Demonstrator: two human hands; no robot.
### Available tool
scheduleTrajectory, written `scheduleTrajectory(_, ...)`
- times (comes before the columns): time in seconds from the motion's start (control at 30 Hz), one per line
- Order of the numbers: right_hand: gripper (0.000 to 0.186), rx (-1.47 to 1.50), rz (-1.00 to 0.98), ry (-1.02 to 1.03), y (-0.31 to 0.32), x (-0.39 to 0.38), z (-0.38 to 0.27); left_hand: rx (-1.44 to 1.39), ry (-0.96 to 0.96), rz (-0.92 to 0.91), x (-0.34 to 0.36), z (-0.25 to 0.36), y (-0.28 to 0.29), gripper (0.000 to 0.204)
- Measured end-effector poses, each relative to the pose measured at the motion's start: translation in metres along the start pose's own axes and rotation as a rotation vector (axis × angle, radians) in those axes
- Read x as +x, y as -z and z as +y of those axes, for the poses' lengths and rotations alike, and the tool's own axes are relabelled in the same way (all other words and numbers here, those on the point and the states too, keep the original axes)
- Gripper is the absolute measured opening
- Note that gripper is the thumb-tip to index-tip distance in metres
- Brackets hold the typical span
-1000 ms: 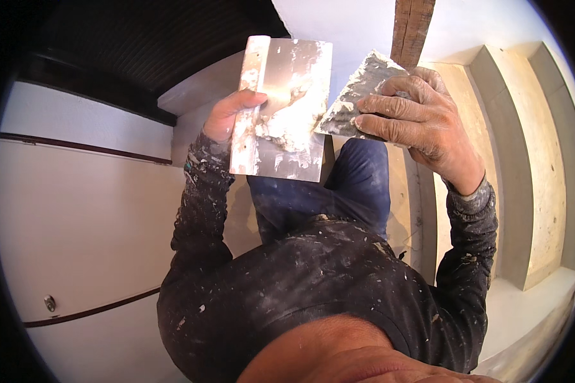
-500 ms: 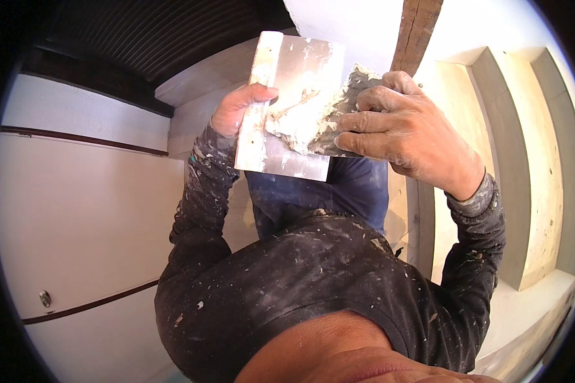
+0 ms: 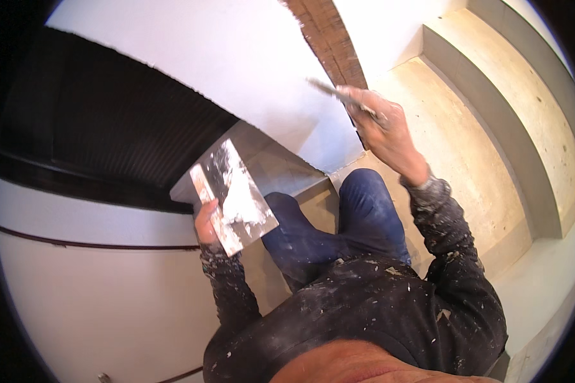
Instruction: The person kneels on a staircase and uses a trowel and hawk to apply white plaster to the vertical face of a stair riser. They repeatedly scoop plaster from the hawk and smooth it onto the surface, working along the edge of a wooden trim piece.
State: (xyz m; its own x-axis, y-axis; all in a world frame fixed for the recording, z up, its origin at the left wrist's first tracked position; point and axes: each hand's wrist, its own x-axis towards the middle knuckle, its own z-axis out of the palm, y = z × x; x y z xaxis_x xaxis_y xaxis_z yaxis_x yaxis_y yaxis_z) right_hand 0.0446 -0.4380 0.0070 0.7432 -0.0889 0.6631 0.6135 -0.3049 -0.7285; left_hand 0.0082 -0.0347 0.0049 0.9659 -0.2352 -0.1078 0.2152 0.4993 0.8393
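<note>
My left hand (image 3: 206, 222) grips the pale edge strip of a wide steel blade (image 3: 259, 220), which carries a smeared mound of white plaster (image 3: 239, 195). My right hand (image 3: 380, 127) is closed on a putty knife (image 3: 322, 85), raised and seen nearly edge-on in front of a white wall face (image 3: 249, 57) with a rough wooden strip (image 3: 319, 29). Whether the knife touches the wall, I cannot tell. The wide blade is low and left of my right hand, apart from the knife.
Pale steps (image 3: 466, 121) curve up on the right. A dark ribbed recess (image 3: 96, 108) lies beyond the left hand, above a white panel (image 3: 96, 300) with a dark edge line. My bent knees (image 3: 367, 204) are below the wall's corner.
The knife has left the wide blade and risen toward the wooden strip with my right hand. My left hand and wide blade have moved lower and left. The view has shifted, showing more wall.
</note>
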Motion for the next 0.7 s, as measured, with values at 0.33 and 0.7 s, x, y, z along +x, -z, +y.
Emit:
scheduleTrajectory(0.33,0.035,-0.109,0.477,0.094,-0.071,0.036,0.03,-0.003,-0.02,0.083,-0.009,-0.001,-0.01,0.059)
scheduleTrajectory(0.7,0.043,-0.144,0.449,-0.018,-0.096,0.059,0.027,0.04,-0.045,0.139,-0.009,0.001,-0.004,0.058)
